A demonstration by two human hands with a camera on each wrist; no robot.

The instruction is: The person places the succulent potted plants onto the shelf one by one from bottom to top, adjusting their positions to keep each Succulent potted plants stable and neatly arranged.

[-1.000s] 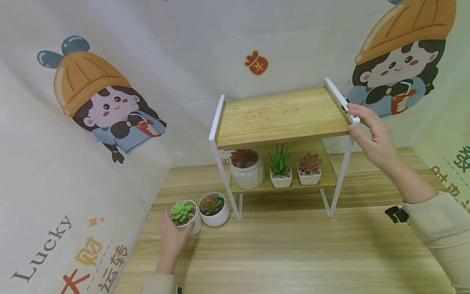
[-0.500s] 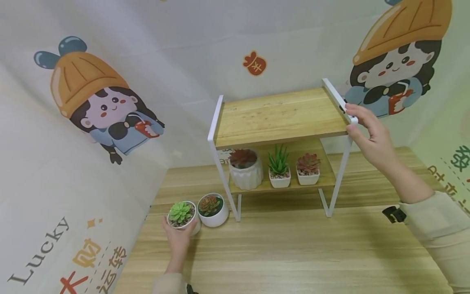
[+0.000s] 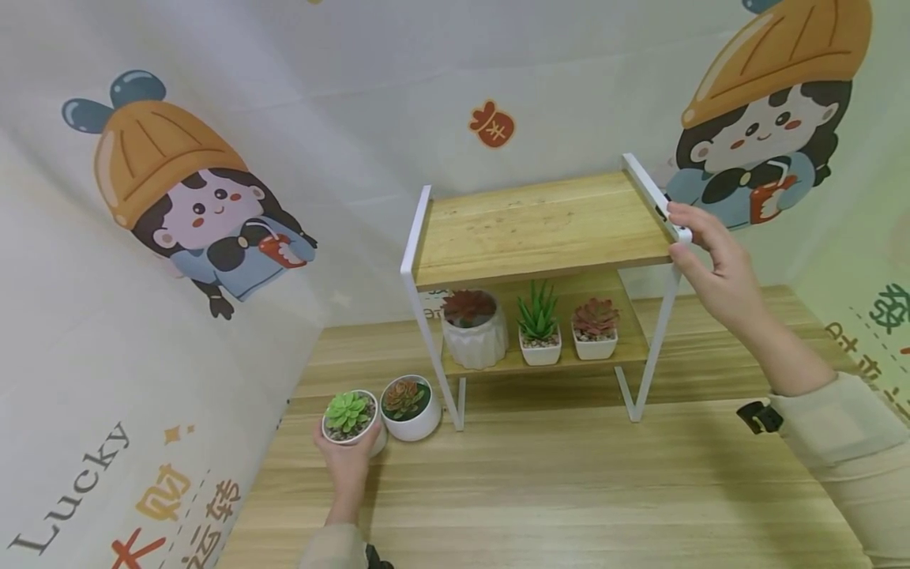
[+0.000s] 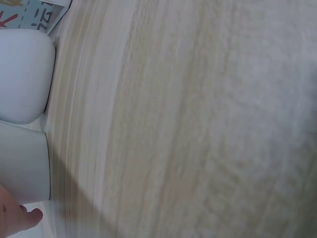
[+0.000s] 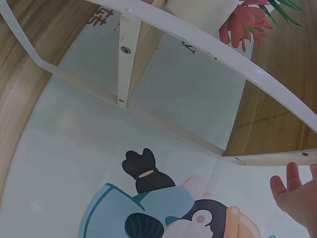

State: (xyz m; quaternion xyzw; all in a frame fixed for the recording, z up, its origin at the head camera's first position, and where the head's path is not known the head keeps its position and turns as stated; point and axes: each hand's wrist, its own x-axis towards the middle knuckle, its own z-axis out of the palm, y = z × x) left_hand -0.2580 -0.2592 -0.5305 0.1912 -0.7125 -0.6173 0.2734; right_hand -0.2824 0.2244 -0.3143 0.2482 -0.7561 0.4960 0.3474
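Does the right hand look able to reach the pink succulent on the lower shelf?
Probably yes: nothing stands before the pink succulent, but the right hand must leave the white frame and pass below the top board.

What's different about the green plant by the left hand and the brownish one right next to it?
The green plant is bright green, but the brownish plant is reddish brown with some green. The left hand holds the green plant, while no hand touches the brownish plant. The brownish plant is nearer the shelf than the green plant. Both have round white pots.
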